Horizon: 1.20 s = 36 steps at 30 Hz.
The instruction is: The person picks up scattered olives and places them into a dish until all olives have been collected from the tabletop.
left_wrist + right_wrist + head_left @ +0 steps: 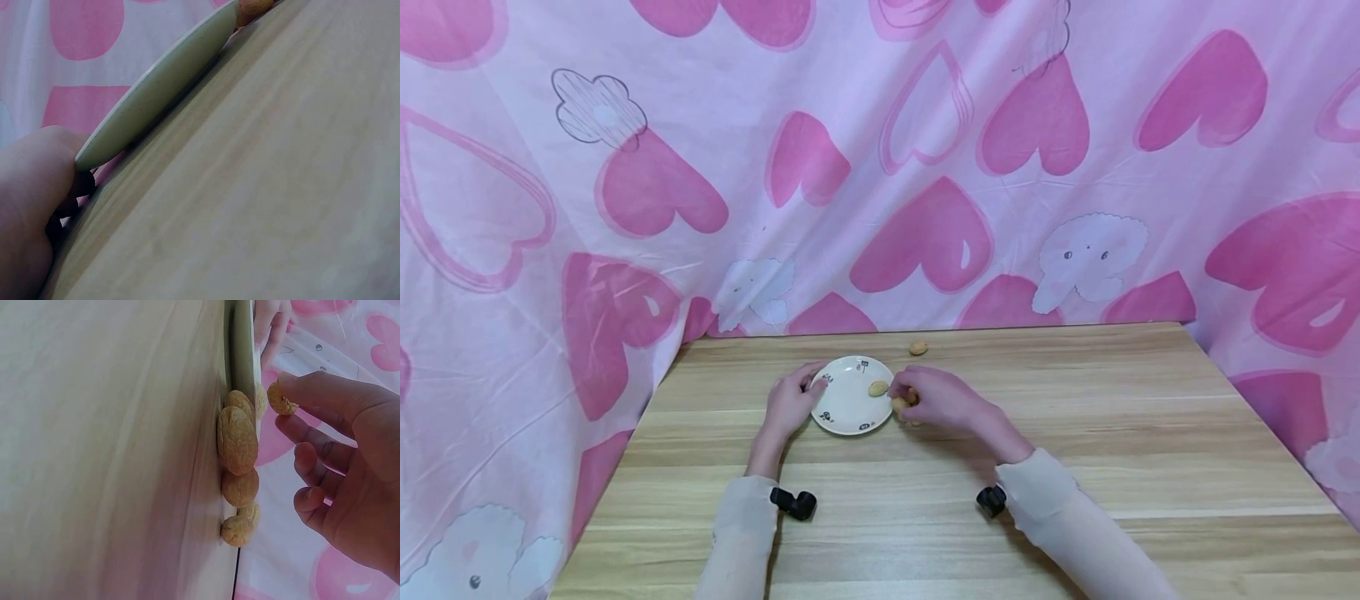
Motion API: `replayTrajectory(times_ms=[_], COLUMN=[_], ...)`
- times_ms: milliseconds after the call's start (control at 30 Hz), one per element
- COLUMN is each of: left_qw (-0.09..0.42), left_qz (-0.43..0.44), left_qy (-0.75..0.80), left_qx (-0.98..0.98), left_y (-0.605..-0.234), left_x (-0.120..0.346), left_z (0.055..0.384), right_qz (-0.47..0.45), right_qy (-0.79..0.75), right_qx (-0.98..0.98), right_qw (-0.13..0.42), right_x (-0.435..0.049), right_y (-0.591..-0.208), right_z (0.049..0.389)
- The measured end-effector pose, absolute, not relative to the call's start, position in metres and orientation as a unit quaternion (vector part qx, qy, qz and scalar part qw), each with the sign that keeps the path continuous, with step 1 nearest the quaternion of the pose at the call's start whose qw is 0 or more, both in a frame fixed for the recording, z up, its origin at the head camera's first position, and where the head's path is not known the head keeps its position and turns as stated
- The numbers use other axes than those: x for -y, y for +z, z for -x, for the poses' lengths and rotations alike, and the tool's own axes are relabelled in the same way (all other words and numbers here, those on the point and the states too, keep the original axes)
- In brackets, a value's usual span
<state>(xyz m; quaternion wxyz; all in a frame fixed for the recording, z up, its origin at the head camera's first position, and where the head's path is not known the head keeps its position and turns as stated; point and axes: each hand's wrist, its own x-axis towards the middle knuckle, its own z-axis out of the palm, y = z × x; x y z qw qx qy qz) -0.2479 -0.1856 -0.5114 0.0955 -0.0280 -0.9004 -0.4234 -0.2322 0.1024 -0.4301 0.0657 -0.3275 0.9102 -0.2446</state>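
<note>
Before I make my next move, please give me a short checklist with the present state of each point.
1. Left hand holds plate by its rim: ok.
2. Right hand pinches a nut: ok.
3. Room on plate: ok, one other nut shows there.
4. All nuts on plate: not ok, loose nuts lie on the table.
5. Exact number of loose nuts: cannot tell, they overlap.

1. A pale pink cloth (865,167) hangs in loose folds behind the counter (887,533) and down both sides.
2. Darker pink hearts (928,229) and white, fluffy cartoon figures (1090,254) pattern it.
3. The counter has light, streaky wood grain.
4. Light seems soft, though the left wrist view is too murky to be sure.
</note>
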Motion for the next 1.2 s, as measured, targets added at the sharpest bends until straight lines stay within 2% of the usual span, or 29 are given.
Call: replayTrajectory(times_ms=[1200], left_qw=[0.093], left_qz=[0.015], left_qy=[-0.424], left_qx=[0.901], left_y=[-0.51], left_x=[0.186], left_z=[0.246], right_qz=[0.311], right_qy=[-0.265], right_qx=[-0.909], right_qw=[0.087], right_x=[-0.074], right_y=[-0.449], right_z=[0.257])
